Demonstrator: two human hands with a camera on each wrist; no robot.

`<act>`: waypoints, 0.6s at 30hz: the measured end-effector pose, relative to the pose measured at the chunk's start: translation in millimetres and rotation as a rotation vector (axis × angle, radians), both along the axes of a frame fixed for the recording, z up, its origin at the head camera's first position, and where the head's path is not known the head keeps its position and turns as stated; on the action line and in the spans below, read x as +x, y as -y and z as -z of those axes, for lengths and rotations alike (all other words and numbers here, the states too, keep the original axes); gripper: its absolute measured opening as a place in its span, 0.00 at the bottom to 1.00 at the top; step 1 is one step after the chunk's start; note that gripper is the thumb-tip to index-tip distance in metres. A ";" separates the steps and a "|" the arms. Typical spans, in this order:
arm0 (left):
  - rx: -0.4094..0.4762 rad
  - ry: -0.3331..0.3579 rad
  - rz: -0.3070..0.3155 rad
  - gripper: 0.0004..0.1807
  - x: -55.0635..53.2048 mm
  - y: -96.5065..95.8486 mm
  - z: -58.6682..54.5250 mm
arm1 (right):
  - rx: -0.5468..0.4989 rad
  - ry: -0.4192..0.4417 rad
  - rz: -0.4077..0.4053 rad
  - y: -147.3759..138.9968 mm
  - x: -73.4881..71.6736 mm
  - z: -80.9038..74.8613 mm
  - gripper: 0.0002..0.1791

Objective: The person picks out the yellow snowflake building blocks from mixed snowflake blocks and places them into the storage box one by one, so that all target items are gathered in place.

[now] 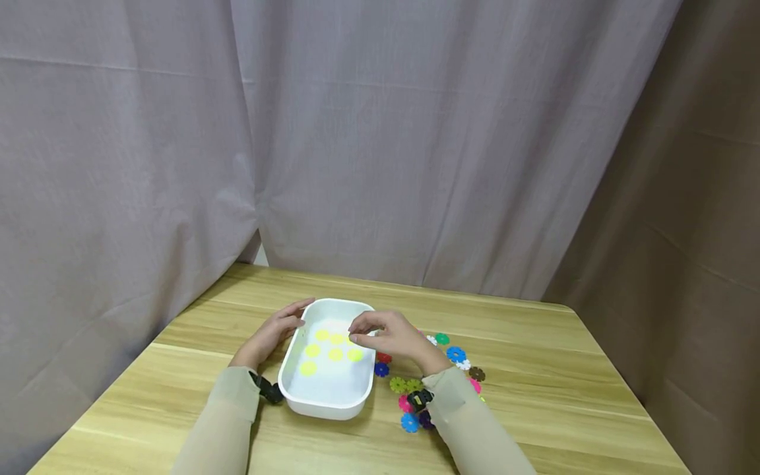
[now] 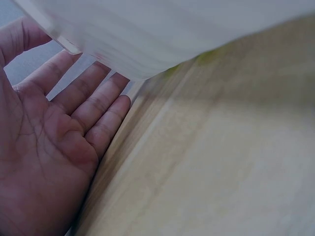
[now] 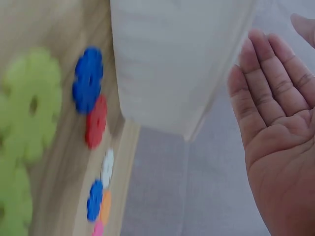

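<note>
A white tray (image 1: 326,401) stands on the wooden table, with several yellow flower-shaped discs (image 1: 335,354) lying inside. At its left side, my left hand (image 1: 274,335) holds the tray's edge, thumb over the rim and fingers against the outer wall; in the left wrist view the palm (image 2: 44,147) faces the wall. Over the tray's right rim hovers my right hand (image 1: 392,335). Its fingers (image 3: 275,83) are fairly straight in the right wrist view, thumb apart, and no piece shows between them. In the head view the hand partly covers a yellow disc.
Right of the tray, partly under my right forearm, lie loose flower-shaped discs: blue (image 1: 456,354), green (image 1: 442,338), brown (image 1: 477,374), red (image 3: 96,123), olive-yellow (image 1: 398,384) and others. A grey curtain (image 1: 380,145) hangs behind the table (image 1: 552,382).
</note>
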State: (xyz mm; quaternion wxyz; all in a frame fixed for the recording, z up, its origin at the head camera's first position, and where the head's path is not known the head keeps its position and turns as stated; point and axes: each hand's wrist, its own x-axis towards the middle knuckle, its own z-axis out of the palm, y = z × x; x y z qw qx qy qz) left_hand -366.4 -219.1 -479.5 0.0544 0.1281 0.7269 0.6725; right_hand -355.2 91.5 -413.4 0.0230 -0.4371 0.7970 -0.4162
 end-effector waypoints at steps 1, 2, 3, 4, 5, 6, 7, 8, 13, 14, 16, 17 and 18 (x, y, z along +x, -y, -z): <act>0.000 0.000 0.000 0.33 0.1 0.1 0.0 | -0.002 0.002 0.010 -4.0 -0.7 0.2 0.11; -0.001 -0.002 0.002 0.33 0.3 0.2 -0.1 | -0.005 0.003 0.019 -8.1 -1.0 0.6 0.11; 0.001 0.001 0.001 0.33 0.3 0.3 -0.2 | -0.005 -0.002 0.028 -12.0 -1.9 1.3 0.10; 0.001 0.003 0.001 0.32 0.4 0.5 -0.2 | -0.007 -0.009 0.038 -15.9 -2.9 2.1 0.09; -0.001 0.002 0.004 0.32 0.4 0.6 -0.2 | -0.008 -0.015 0.045 -19.7 -4.2 3.2 0.09; -0.003 0.001 0.007 0.33 0.4 0.8 -0.2 | -0.010 -0.019 0.051 -23.4 -5.1 3.9 0.08; -0.004 0.000 0.009 0.33 0.3 0.9 -0.1 | -0.008 -0.025 0.059 -26.8 -6.3 4.7 0.09; -0.003 -0.001 0.010 0.33 0.1 0.9 0.0 | -0.003 -0.034 0.064 -30.1 -7.5 5.5 0.09; -0.002 0.000 0.006 0.33 -0.3 0.8 -0.2 | 0.016 -0.028 0.067 -44.7 -10.0 5.5 0.13; -0.002 0.000 0.006 0.33 -0.3 0.7 -0.3 | 0.020 -0.021 0.061 -47.3 -10.4 6.0 0.13; -0.004 0.001 0.007 0.33 -0.4 0.7 -0.4 | 0.032 -0.007 0.045 -52.7 -11.4 7.9 0.14; -0.003 0.001 0.008 0.33 -0.5 0.7 -0.4 | 0.042 0.004 0.036 -55.2 -11.7 9.1 0.14; -0.003 0.001 0.009 0.33 -0.8 0.7 -0.2 | 0.055 0.022 0.029 -57.9 -11.9 10.5 0.14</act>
